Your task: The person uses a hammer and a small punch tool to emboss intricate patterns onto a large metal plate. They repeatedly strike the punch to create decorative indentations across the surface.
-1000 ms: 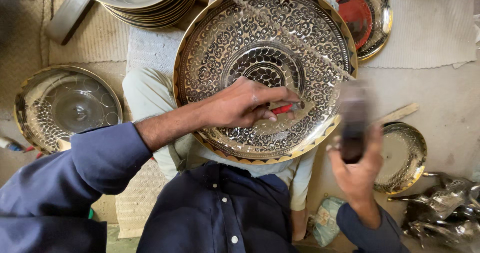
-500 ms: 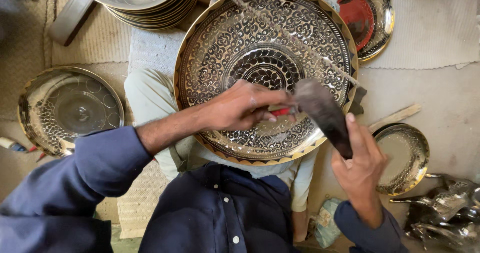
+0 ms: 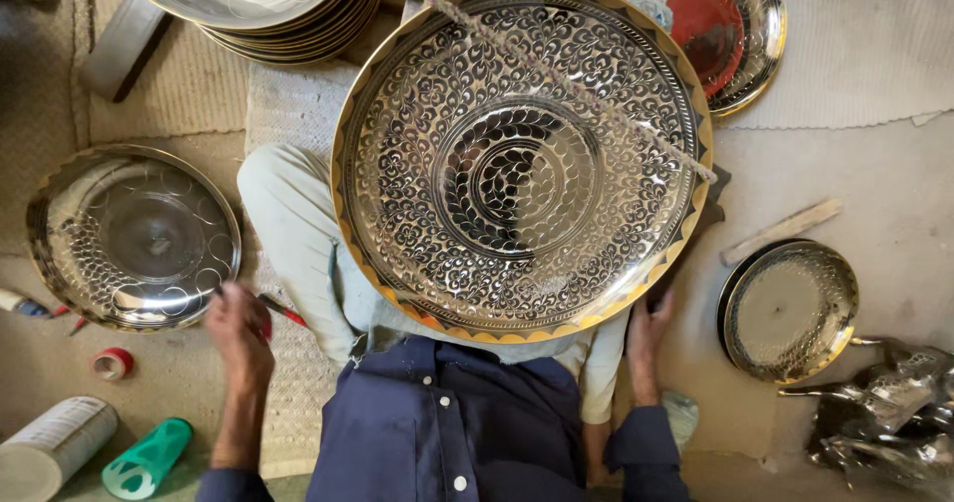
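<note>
Head view, looking straight down on a seated person. Large round engraved metal tray with gold scalloped rim point(image 3: 522, 159) resting tilted across the lap, leaf pattern over its whole face, a twisted cord point(image 3: 566, 80) lying across its upper right part. Left hand point(image 3: 238, 328) out to the left, closed around a thin red-handled tool point(image 3: 283, 310), fingers just below the rim of a smaller round engraved metal plate point(image 3: 134, 234) on the floor. Right hand point(image 3: 646, 338) lowered beside the big tray's lower right edge, fingers extended and loosely open, holding nothing visible. Stack of plain metal plates point(image 3: 258, 5) at top left. Red-centred round plate point(image 3: 730, 30) at top right. Small engraved round plate point(image 3: 790, 308) at right, wooden stick point(image 3: 780, 231) just above it. Green plastic cup point(image 3: 144, 459) and red tape roll point(image 3: 111, 363) lying at bottom left.
</note>
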